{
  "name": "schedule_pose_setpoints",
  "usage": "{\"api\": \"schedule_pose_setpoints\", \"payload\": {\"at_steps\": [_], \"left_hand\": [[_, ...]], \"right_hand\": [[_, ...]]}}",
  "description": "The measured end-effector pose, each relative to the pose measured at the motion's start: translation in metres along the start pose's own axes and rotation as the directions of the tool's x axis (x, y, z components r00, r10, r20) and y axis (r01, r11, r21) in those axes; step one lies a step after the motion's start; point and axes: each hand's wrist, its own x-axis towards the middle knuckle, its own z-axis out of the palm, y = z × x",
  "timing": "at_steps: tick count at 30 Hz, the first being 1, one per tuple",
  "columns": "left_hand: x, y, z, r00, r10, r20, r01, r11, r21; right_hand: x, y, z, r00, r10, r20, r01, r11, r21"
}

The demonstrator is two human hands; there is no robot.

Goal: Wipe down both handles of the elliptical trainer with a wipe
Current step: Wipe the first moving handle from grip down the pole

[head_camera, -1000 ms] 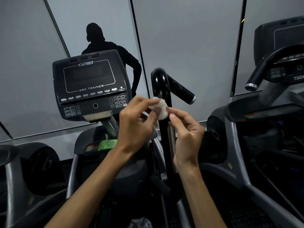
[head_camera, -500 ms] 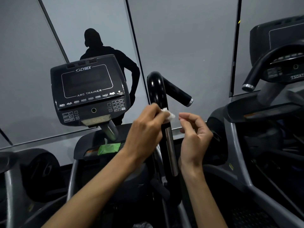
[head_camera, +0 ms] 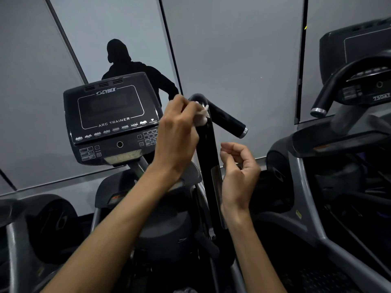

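A glossy black handle of the elliptical trainer rises in the middle and bends at the top into a short grip with a silver end cap. My left hand holds a small white wipe against the upper part of the handle, just under the bend. My right hand hovers right of the handle with loosely curled fingers, holding nothing and not touching the bar. The trainer's other handle is out of sight.
The trainer's black console stands left of the handle. A second machine with a curved black handlebar is at the right. A mirror wall behind shows a dark reflection of a person.
My left hand has carried the wipe up the handle from mid-height to just under the bend. My right hand let go of the wipe and drew back to the right.
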Motion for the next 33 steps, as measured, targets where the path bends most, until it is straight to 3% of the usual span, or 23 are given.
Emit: {"api": "schedule_pose_setpoints", "payload": {"at_steps": [2,6,8,11,16,21,25,26,28,30,32,33], "left_hand": [[-0.011,0.007,0.004,0.999,0.020,0.030,-0.020,1.000,0.011],[-0.057,0.016,0.000,0.941,0.210,0.267,-0.229,0.972,0.045],[-0.044,0.008,0.001,0.967,0.169,0.189,-0.175,0.984,0.014],[-0.026,0.009,0.006,1.000,0.002,-0.001,-0.003,0.999,-0.039],[-0.072,0.016,0.005,0.972,0.169,0.165,-0.174,0.985,0.014],[-0.036,0.003,0.008,0.989,-0.116,-0.097,0.107,0.990,-0.092],[-0.080,0.012,0.007,0.997,0.069,0.045,-0.069,0.998,-0.013],[-0.085,0.008,0.004,0.997,0.058,0.046,-0.057,0.998,-0.005],[-0.069,-0.008,0.003,0.992,-0.118,-0.042,0.117,0.993,-0.031],[-0.045,-0.025,0.007,0.922,-0.378,-0.089,0.362,0.919,-0.156],[-0.039,-0.030,0.015,0.821,-0.569,0.041,0.530,0.734,-0.425],[-0.046,-0.025,0.018,0.796,-0.600,0.084,0.557,0.669,-0.492]], "right_hand": [[0.003,0.001,0.002,1.000,0.019,-0.015,-0.019,0.999,0.031],[0.009,0.001,0.000,0.999,-0.010,-0.050,0.012,0.999,0.037],[0.006,0.001,0.000,0.999,-0.011,-0.033,0.012,0.999,0.043],[0.004,-0.001,0.001,1.000,-0.017,0.001,0.017,0.999,0.033],[0.010,-0.004,-0.004,0.995,-0.043,0.088,0.041,0.999,0.016],[0.010,-0.007,-0.003,0.981,-0.047,0.190,0.042,0.999,0.030],[0.015,-0.008,-0.004,0.979,-0.038,0.201,0.029,0.998,0.050],[0.014,-0.008,-0.005,0.979,-0.035,0.200,0.025,0.998,0.053],[0.012,-0.006,-0.005,0.977,-0.032,0.209,0.022,0.998,0.052],[0.010,-0.005,-0.004,0.973,-0.025,0.228,0.015,0.999,0.048],[0.013,-0.004,-0.005,0.976,-0.029,0.214,0.019,0.999,0.047],[0.016,-0.004,-0.006,0.980,-0.029,0.195,0.019,0.998,0.051]]}}
